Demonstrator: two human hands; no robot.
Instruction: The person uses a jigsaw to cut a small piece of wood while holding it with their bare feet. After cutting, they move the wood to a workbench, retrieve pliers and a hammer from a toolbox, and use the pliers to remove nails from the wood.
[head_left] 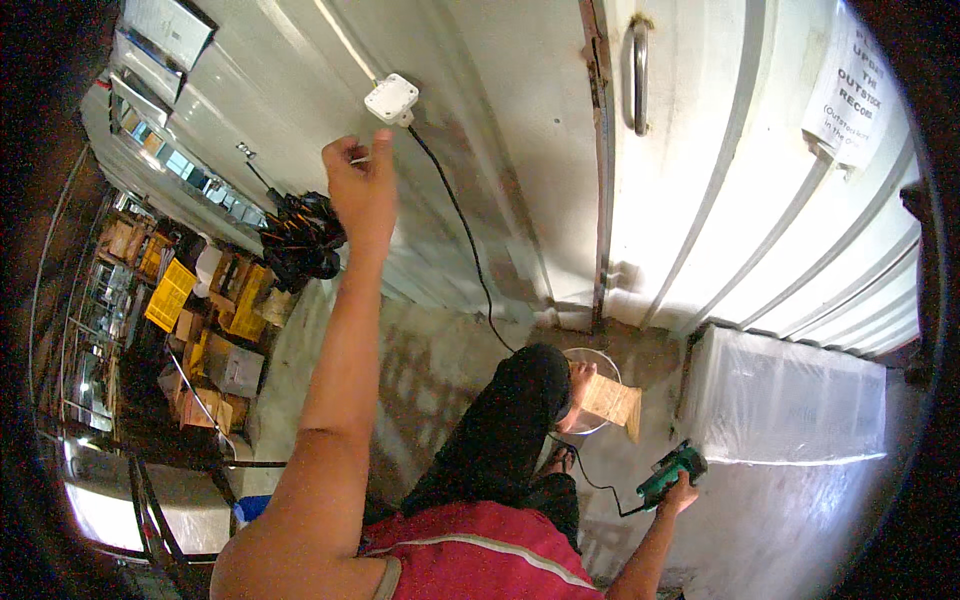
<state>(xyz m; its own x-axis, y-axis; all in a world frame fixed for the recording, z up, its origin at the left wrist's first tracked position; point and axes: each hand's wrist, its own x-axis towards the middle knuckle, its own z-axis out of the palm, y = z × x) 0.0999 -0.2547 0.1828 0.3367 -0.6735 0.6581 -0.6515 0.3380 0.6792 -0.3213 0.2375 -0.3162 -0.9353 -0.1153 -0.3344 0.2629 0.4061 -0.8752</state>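
Observation:
My left hand (362, 195) is raised to the wall, its fingers loosely curled and its thumb apart from them, with nothing seen in it. Just above the thumb is a white socket box (391, 98). A black cord (457, 205) runs down from the box and passes behind my knee. Low on the right, my right hand (681, 494) is closed around a green and black corded power tool (670, 474); its exact kind does not show. One bare foot (579, 392) presses on a wooden board (611, 400) lying across a round white bucket (598, 354).
A plastic-wrapped block (785, 395) stands at the right by the ribbed metal wall (530, 130). A metal handle (640, 78) is on the door panel. Black bundled material (303, 235) hangs at the left. Farther left are cartons and yellow crates (171, 295).

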